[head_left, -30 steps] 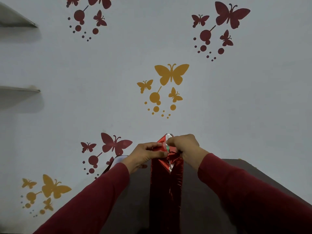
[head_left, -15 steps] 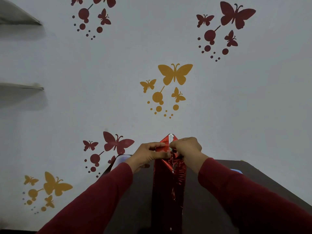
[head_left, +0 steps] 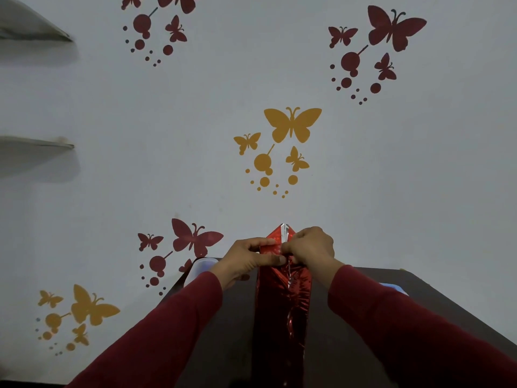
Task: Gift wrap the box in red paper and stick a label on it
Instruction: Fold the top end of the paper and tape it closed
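A long box wrapped in shiny red foil paper [head_left: 282, 312] lies on the dark table, running away from me. At its far end the paper is folded into a pointed flap [head_left: 281, 233] with a silver underside showing at the tip. My left hand [head_left: 246, 261] pinches the left side of that fold, thumb on top. From the other side my right hand [head_left: 310, 247] presses and grips the right part of the fold, its fingertips meeting the left thumb. No label is in sight.
The dark table [head_left: 349, 331] stands against a pale wall with red and yellow butterfly stickers. A translucent white container [head_left: 202, 268] sits at the table's far left corner, a blue object [head_left: 393, 288] at the right edge. Two shelves [head_left: 36, 144] jut from the wall at left.
The view has tilted slightly, so the table shows more. The hands have pressed the end fold flatter into a neater point; both keep hold of the paper.
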A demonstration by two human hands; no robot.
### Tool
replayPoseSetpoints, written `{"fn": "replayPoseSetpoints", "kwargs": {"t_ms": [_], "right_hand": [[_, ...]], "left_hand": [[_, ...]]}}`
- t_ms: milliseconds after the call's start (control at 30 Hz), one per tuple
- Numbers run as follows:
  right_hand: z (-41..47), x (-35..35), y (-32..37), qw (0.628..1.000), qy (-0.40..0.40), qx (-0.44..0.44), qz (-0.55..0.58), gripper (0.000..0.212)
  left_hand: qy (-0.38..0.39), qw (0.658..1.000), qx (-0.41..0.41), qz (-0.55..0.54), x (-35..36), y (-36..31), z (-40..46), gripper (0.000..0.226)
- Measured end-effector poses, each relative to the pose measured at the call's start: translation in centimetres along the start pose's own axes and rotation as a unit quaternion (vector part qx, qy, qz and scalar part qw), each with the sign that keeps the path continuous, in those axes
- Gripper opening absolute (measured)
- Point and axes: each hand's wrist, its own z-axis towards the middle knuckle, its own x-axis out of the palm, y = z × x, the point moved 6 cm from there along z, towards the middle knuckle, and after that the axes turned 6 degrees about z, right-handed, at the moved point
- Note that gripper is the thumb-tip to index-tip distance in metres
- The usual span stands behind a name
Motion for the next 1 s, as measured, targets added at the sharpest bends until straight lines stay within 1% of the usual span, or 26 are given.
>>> {"fn": "replayPoseSetpoints", "kwargs": {"t_ms": [100,300,467,533,633,700,767,833,900,967,1000], "right_hand": [[0.0,0.0,0.3,0.999,0.007,-0.017,-0.030,0.014],[0.0,-0.3,1.3,0.994,0.040,-0.054,-0.084,0.029],[0.3,-0.5,1.8,0.991,0.079,-0.052,-0.099,0.035],[0.5,-0.5,1.9,0.989,0.075,-0.059,-0.116,0.040],[0.9,-0.8,1.6,0.986,0.047,-0.068,-0.143,0.047],[1.1,-0.9,1.5,0.984,0.031,-0.064,-0.162,0.056],[1.6,-0.6,1.2,0.981,0.028,-0.058,-0.184,0.075],[2.2,0.2,0.4,0.987,0.048,-0.025,-0.149,0.093],[2.4,1.0,-0.3,0.995,0.079,0.028,-0.053,0.104],[2.5,1.6,-1.0,0.993,0.098,0.060,0.000,0.110],[2.6,1.9,-1.3,0.993,0.100,0.064,0.010,0.109]], "left_hand": [[0.000,1.000,0.001,0.003,-0.1,0.0,-0.1,0.052],[0.001,1.000,0.002,0.003,-0.2,-0.1,-0.3,0.052],[0.001,1.000,0.001,-0.004,-0.4,0.0,-0.4,0.053],[0.001,1.000,0.001,-0.007,-0.4,0.0,-0.4,0.053],[0.004,1.000,0.001,-0.006,-0.2,-0.1,-0.5,0.054],[0.004,1.000,0.000,-0.006,-0.2,-0.1,-0.5,0.054],[0.005,1.000,-0.003,-0.011,-0.2,0.0,-0.4,0.053],[0.007,1.000,-0.002,-0.013,-0.2,0.0,-0.5,0.052],[0.008,1.000,-0.001,-0.014,-0.1,0.0,-0.5,0.050],[0.009,1.000,-0.004,-0.014,0.0,0.0,-0.5,0.049],[0.009,1.000,-0.006,-0.013,0.0,0.0,-0.5,0.050]]}}
